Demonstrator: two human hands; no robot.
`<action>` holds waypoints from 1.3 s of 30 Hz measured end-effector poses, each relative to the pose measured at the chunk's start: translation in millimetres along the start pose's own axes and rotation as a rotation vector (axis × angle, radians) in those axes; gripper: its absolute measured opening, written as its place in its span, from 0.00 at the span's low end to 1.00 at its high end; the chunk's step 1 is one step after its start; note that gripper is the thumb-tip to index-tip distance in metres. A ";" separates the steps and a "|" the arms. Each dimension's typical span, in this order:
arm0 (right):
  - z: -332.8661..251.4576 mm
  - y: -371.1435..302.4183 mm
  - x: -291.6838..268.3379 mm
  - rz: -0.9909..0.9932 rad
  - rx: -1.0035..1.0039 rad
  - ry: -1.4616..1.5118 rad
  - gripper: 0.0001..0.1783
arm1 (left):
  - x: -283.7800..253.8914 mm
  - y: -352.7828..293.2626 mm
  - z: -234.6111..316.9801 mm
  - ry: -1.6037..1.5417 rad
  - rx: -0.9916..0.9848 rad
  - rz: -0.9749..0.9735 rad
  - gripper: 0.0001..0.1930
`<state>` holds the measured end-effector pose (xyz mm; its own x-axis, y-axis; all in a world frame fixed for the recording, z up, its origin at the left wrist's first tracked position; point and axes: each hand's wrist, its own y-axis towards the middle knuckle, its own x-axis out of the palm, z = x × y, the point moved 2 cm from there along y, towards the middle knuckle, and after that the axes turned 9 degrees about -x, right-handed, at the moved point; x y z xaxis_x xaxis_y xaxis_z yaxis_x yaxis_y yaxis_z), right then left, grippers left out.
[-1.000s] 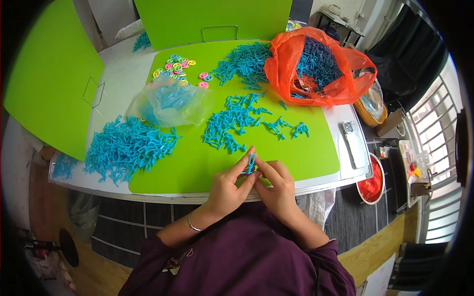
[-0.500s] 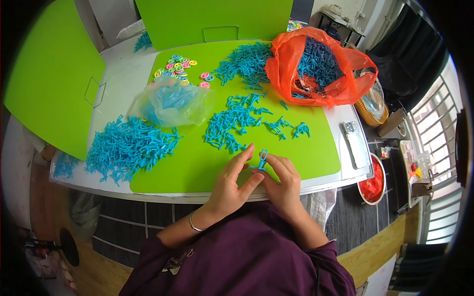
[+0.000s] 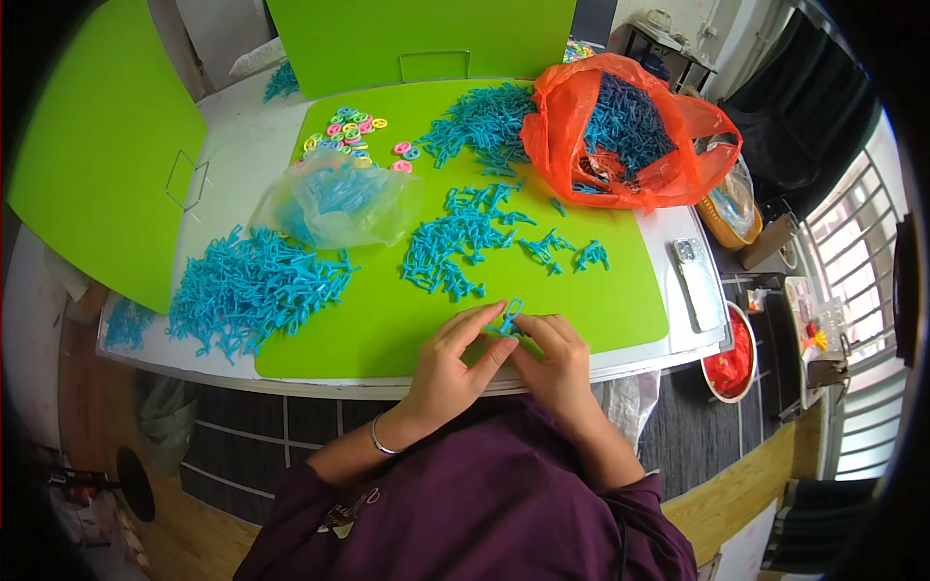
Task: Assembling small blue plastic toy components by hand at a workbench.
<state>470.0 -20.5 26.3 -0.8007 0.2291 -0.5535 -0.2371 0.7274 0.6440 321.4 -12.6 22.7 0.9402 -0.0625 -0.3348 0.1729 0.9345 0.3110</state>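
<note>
A small blue plastic piece with a looped end (image 3: pixel 513 310) is pinched between my two hands, close above the near edge of the green mat (image 3: pixel 349 363). My left hand (image 3: pixel 453 366) has its forefinger and thumb closed on it from the left. From the right, the curled fingers of my right hand (image 3: pixel 554 363) grip it too; its lower part is partly hidden by fingertips. Just beyond my hands lies a loose group of similar blue pieces (image 3: pixel 450 242), with small clusters (image 3: pixel 547 249) to its right. A larger blue heap (image 3: pixel 257 290) spreads at the left.
An open red plastic bag (image 3: pixel 567 107) full of darker blue pieces stands at the back right, beside another pile (image 3: pixel 489 121). Left of centre are a translucent bag (image 3: pixel 378 218) and coloured rings (image 3: pixel 349 131). A phone (image 3: pixel 697 286) lies on the right edge. Green boards (image 3: pixel 417 29) stand behind.
My left forefinger has come down and closed onto the blue piece, which has tilted and shifted slightly left and down. My right hand has moved little. The piles look the same.
</note>
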 end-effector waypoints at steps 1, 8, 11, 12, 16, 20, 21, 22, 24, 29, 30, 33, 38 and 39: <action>-2.2 0.1 0.9 -0.013 -0.047 -0.051 0.21 | -0.4 -1.1 -2.5 -0.052 -0.002 0.047 0.19; -1.7 15.6 -1.9 -0.105 -0.011 -0.024 0.23 | -61.3 -0.4 -8.9 0.166 -0.040 0.428 0.11; 24.7 35.7 -17.6 -0.150 -0.165 -0.194 0.21 | -125.1 9.6 -15.8 0.447 -0.013 0.669 0.12; 36.3 45.4 -20.1 -0.211 -0.200 -0.269 0.20 | -142.4 10.1 -12.6 0.518 -0.001 0.710 0.12; 67.6 93.7 -9.5 -0.347 -0.300 -0.415 0.21 | -174.3 2.7 -13.8 0.667 -0.043 0.906 0.13; 87.8 118.6 15.6 -0.436 -0.561 -0.522 0.22 | -141.4 9.4 -2.4 0.598 0.028 0.828 0.12; 94.7 119.5 19.3 -0.436 -0.559 -0.526 0.22 | -125.9 12.4 -1.2 0.548 0.063 0.717 0.12; 100.2 119.4 21.0 -0.443 -0.581 -0.520 0.18 | -110.3 15.4 0.7 0.496 0.099 0.604 0.11; 100.7 119.3 21.0 -0.452 -0.613 -0.503 0.14 | -85.7 16.5 8.3 0.408 0.136 0.423 0.11; 63.3 90.4 -9.6 -0.245 -0.368 -0.318 0.04 | -29.1 9.7 -2.1 -0.361 -0.215 0.086 0.12; 50.0 80.0 -13.7 -0.248 -0.373 -0.316 0.04 | -19.7 8.8 -7.4 -0.585 -0.368 -0.007 0.12; 16.3 44.4 -20.2 -0.221 -0.342 -0.259 0.07 | -2.5 13.2 -14.8 -0.602 -0.438 -0.134 0.13; -6.8 38.4 -22.8 -0.155 -0.071 0.182 0.07 | -4.2 14.4 -29.2 -0.793 -0.480 -0.133 0.12; -1.4 43.0 -23.6 -0.153 -0.070 0.182 0.07 | -6.6 16.0 -26.9 -0.847 -0.508 -0.107 0.11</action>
<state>477.9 4.5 67.8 -0.8372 -0.0054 -0.5469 -0.3954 0.6968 0.5984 310.0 12.3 6.0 0.8604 -0.2003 0.4686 0.3094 0.9359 -0.1682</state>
